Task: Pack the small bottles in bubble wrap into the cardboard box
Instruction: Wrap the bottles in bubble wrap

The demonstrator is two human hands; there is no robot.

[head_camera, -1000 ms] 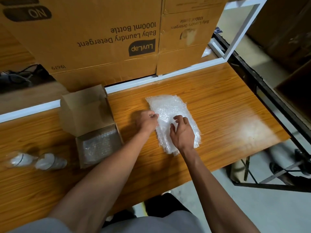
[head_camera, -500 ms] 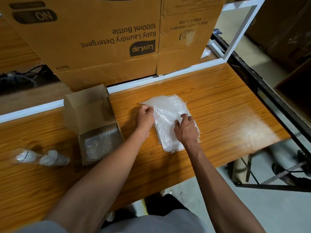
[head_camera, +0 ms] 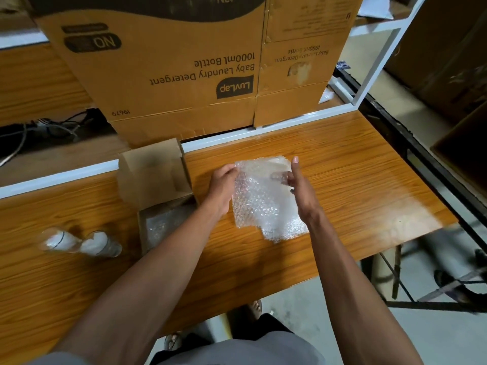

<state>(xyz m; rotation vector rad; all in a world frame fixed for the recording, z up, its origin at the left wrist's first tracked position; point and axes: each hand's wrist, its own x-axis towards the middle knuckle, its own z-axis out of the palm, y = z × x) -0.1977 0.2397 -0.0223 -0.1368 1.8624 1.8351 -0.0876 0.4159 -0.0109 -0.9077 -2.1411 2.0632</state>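
Note:
A sheet of clear bubble wrap (head_camera: 263,198) is lifted off the wooden table (head_camera: 355,185), held between both hands. My left hand (head_camera: 222,185) pinches its upper left edge. My right hand (head_camera: 299,188) grips its upper right edge, index finger pointing up. More bubble wrap (head_camera: 284,230) lies under it on the table. The small cardboard box (head_camera: 155,177) stands open to the left, lid raised, with bubble wrap inside (head_camera: 163,227). Two small bottles (head_camera: 81,242) in clear wrap lie at the far left.
Large brown detergent cartons (head_camera: 171,75) stand behind a white rail (head_camera: 290,122) at the table's back. Cables (head_camera: 47,127) lie at the back left. The table's right edge drops to a black metal frame (head_camera: 421,154) and the floor.
Both hands have lifted the top bubble wrap sheet off the pile and raised it above the table. The camera view has moved closer.

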